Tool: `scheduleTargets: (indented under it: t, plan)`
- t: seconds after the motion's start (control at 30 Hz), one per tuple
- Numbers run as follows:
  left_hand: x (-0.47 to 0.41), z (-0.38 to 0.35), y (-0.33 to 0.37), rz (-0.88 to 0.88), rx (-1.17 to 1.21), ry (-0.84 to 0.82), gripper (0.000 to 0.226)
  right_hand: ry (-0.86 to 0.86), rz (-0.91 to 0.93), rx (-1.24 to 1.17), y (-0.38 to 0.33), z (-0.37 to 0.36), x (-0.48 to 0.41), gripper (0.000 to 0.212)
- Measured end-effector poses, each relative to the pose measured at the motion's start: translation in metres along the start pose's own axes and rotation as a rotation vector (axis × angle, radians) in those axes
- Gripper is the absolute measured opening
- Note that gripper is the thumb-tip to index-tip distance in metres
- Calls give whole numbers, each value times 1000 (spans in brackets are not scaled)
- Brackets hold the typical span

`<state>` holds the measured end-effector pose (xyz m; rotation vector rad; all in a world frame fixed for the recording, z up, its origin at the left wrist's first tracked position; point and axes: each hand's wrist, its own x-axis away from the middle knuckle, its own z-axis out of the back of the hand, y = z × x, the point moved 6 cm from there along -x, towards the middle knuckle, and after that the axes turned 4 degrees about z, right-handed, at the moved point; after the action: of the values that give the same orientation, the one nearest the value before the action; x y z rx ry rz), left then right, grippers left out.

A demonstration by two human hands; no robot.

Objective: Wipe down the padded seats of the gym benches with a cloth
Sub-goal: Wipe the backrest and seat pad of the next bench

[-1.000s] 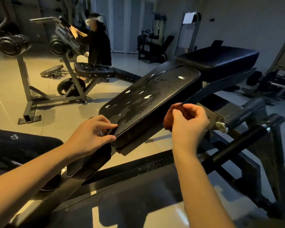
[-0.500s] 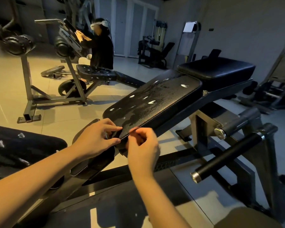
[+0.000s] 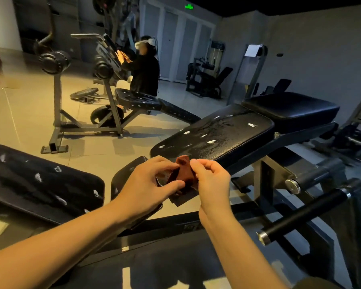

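A small reddish-brown cloth (image 3: 182,172) is bunched between both hands, just in front of the near end of a black padded bench seat (image 3: 217,136). That seat is cracked, with white torn spots. My left hand (image 3: 148,184) pinches the cloth from the left and my right hand (image 3: 212,182) pinches it from the right. A second worn black pad (image 3: 35,180) lies at the lower left. Beyond the cracked seat sits a smoother black pad (image 3: 290,109).
A black roller bar (image 3: 308,211) and the bench's steel frame stand at the right. Another bench (image 3: 138,100) with a plate rack is across the tiled floor, where a person (image 3: 144,74) in dark clothes works. More machines line the far wall.
Both hands came together in front of the seat's near end, and the cloth now shows between them. The view has pulled back and tilted up.
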<state>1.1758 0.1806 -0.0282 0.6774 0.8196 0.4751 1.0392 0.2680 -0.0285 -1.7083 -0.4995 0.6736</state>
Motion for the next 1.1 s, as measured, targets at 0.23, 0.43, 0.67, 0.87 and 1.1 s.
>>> scheduleTargets:
  t: [0.23,0.43,0.67,0.87,1.1]
  plan:
    - [-2,16,-8,98,171,78,41,-198,44,18,-15,-28,7,18]
    - [-6,24,-20,169,237,117,19,-239,168,216,-27,-29,1,7]
    - [-26,21,-32,328,516,123,18,-543,-26,412,2,-28,-26,24]
    - [-37,2,-38,396,587,209,20,-436,155,510,6,-36,-45,15]
    - [-77,28,-74,387,155,196,9,-92,766,1092,-35,9,-71,18]
